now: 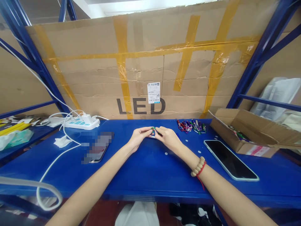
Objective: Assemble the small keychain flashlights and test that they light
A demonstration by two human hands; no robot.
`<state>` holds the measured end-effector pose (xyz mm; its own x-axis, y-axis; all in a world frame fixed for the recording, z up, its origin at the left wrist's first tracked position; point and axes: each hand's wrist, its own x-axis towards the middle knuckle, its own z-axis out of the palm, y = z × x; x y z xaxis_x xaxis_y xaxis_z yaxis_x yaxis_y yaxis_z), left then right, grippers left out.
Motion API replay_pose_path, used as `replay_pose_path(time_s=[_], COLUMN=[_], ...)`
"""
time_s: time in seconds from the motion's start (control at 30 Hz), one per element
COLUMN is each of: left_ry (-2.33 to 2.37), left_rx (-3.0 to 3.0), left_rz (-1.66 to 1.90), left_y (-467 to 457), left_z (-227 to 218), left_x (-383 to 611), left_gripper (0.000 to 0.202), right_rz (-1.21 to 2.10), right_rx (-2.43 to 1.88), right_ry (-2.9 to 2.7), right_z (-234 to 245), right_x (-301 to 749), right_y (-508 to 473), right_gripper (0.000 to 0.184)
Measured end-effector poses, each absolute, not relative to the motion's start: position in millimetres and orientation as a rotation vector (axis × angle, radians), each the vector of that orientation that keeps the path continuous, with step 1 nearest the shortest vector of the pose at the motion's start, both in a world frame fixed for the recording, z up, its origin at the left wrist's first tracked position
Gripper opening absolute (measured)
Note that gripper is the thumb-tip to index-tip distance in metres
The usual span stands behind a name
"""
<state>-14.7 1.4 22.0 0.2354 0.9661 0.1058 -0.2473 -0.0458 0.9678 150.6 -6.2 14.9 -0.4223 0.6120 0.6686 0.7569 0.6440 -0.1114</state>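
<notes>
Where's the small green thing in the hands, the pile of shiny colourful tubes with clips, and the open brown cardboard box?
Small green thing [153, 128]: head view, on its upper part.
Pile of shiny colourful tubes [195, 125]: head view, near its middle.
Open brown cardboard box [224, 135]: head view, on its left side wall.

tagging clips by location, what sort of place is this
Likely a small workshop or packing station: a blue metal shelf serves as the worktop, taped cardboard stands behind it, and small colourful pieces lie near an open carton.
</notes>
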Motion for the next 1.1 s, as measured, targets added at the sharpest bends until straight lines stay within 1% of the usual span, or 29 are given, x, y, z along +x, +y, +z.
replay_pose_path(time_s=[0.1, 0.23, 0.4, 0.5, 0.57, 0.63, 0.7, 0.77, 0.8, 0.87, 0.93, 1.0, 1.1], left_ry=[0.805, 0.831, 0.852, 0.843, 0.843, 0.833, 0.807, 0.782, 0.775, 0.779, 0.79, 0.793, 0.774], left_rx=[1.136, 1.147, 1.269, 1.246, 1.194, 1.132, 1.085, 1.06, 1.052, 1.028, 0.984, 0.94, 0.918], left_rz=[1.187, 1.175, 0.993, 0.951, 0.981, 1.032, 1.066, 1.057, 1.041, 1.017, 1.02, 1.036, 1.052], left_y=[1.8, 0.0, -8.9, -10.4, -8.1, -4.4, -1.1, 0.6, 1.0, 1.2, 1.7, 3.0, 5.8], left_z=[21.7, 19.5, 15.9, 18.5, 21.6, 24.0, 24.5, 23.3, 22.2, 20.2, 19.0, 18.6, 18.8], left_x=[-13.8, -10.8, -2.9, -2.5, -3.9, -5.1, -5.0, -4.2, -3.9, -4.5, -6.9, -10.6, -16.2], left_gripper=[0.032, 0.034, 0.041, 0.037, 0.033, 0.03, 0.03, 0.031, 0.032, 0.032, 0.03, 0.028, 0.027], right_rz=[-0.189, -0.122, -0.093, -0.265, -0.455, -0.563, -0.521, -0.444, -0.447, -0.397, -0.067, 0.291, 0.534], right_rx=[-1.01, -0.973, -0.994, -1.195, -1.44, -1.726, -2.018, -2.118, -2.076, -1.841, -1.519, -1.234, -1.002], right_ry=[-2.114, -2.053, -1.83, -1.576, -1.364, -1.214, -1.181, -1.281, -1.335, -1.506, -1.771, -1.904, -1.932], right_z=[14.1, 12.5, 29.1, 49.9, 62.9, 72.7, 79.2, 83.5, 85.1, 86.5, 84.2, 77.2, 60.2], right_x=[150.4, 144.1, 154.8, 201.9, 250.9, 302.6, 342.4, 357.5, 353.9, 326.4, 280.7, 230.4, 170.0], right_y=[-8.3, -9.4, -7.2, -14.1, -23.7, -33.2, -38.6, -39.5, -38.9, -36.6, -32.9, -27.8, -17.7], right_gripper=[0.037, 0.037, 0.036, 0.04, 0.042, 0.041, 0.037, 0.03, 0.029, 0.031, 0.033, 0.039, 0.036])
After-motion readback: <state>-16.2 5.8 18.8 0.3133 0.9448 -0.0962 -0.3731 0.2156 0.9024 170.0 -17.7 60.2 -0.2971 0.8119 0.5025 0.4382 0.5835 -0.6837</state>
